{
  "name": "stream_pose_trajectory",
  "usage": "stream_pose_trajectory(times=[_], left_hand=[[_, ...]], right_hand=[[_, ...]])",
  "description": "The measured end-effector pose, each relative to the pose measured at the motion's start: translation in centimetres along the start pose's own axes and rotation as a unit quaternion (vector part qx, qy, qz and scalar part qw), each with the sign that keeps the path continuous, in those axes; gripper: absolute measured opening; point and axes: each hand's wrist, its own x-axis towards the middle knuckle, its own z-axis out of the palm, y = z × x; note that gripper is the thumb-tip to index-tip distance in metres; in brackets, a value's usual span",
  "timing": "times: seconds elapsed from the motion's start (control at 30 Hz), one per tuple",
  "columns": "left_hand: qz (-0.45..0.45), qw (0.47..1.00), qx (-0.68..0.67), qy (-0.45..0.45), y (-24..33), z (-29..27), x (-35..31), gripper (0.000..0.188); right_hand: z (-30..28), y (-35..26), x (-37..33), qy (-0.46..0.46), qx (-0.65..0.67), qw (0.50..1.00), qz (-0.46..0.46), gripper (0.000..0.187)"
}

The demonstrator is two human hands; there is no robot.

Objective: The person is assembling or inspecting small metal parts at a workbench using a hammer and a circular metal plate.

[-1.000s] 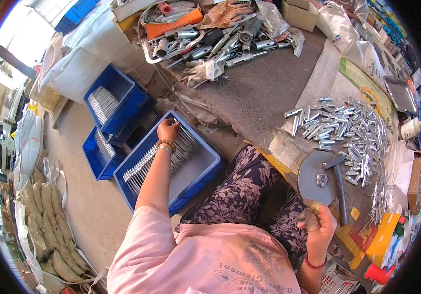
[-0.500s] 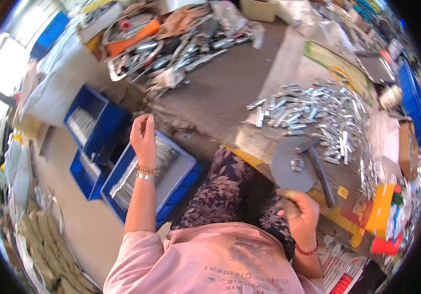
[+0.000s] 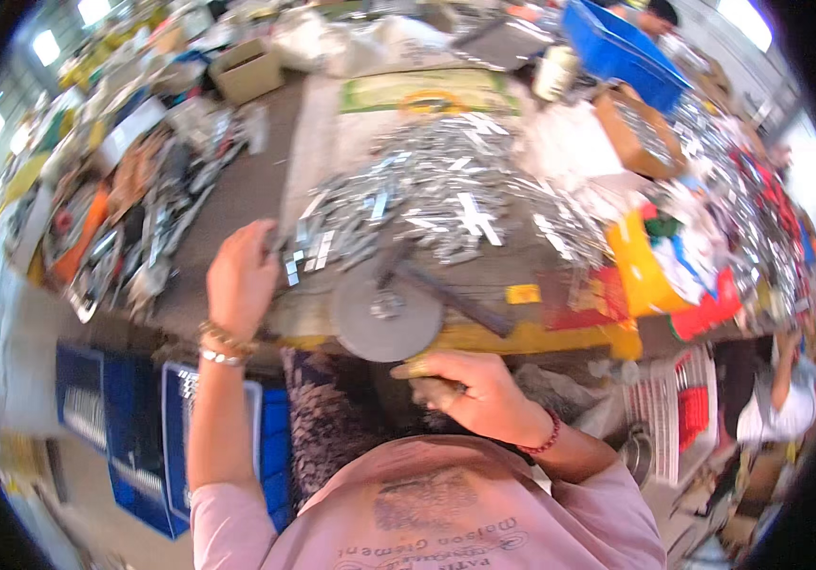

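The right hand (image 3: 486, 389) is the nearest, just before the bench edge. Its index finger and thumb are close together, with something yellowish on the finger and something dull by the thumb; I cannot tell whether these are coverings or a held thing. The left hand (image 3: 240, 277) is farther forward; its fingers are bent and blurred, and whether they pinch anything, I cannot tell. Behind and below the left fingers, beside the forearm, stands a blue crate (image 3: 276, 429); in another crate, more to the left, are slim metal rods (image 3: 85, 410) in a row. Just ahead of the right fingertips lies a grey disc (image 3: 360, 325), and a hammer (image 3: 460, 302) reaches partly over it. To the right of the left fingertips and ahead spreads a pile of silvery metal pieces (image 3: 427, 195). As I judge, some rods are already arranged, while this large pile is left loose. Farthest ahead of the left fingers is a cardboard box (image 3: 245, 72).
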Motion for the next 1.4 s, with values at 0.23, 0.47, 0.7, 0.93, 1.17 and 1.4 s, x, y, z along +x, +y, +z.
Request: stream_pose_trajectory(times=[0.23,0.47,0.7,0.93,1.17,1.4], left_hand=[[-0.16,0.909,-0.383,0.031,0.3,-1.0,0.0,0.046],[-0.177,0.828,-0.524,-0.096,6.6,-2.3,-4.3,0.032],[-0.172,0.873,-0.429,-0.156,8.6,-0.8,-7.4,0.017],[0.008,0.968,-0.237,-0.082,9.0,-1.1,-7.9,0.02],[0.052,0.981,-0.184,-0.04,9.2,-0.7,-8.1,0.017],[0.06,0.979,-0.19,-0.043,9.1,-0.6,-8.0,0.023]], right_hand=[[-8.1,1.2,-0.7,0.257,-0.276,0.926,-0.031,0.021],[-16.9,6.2,2.9,0.258,-0.572,0.775,-0.078,0.012],[-18.5,7.6,4.6,0.165,-0.611,0.757,-0.162,0.008],[-10.5,2.1,3.2,0.202,-0.167,0.965,-0.017,0.016],[-2.3,2.5,3.8,0.062,0.027,0.997,-0.047,0.017],[-2.2,1.4,4.2,0.072,-0.294,0.942,-0.147,0.011]])
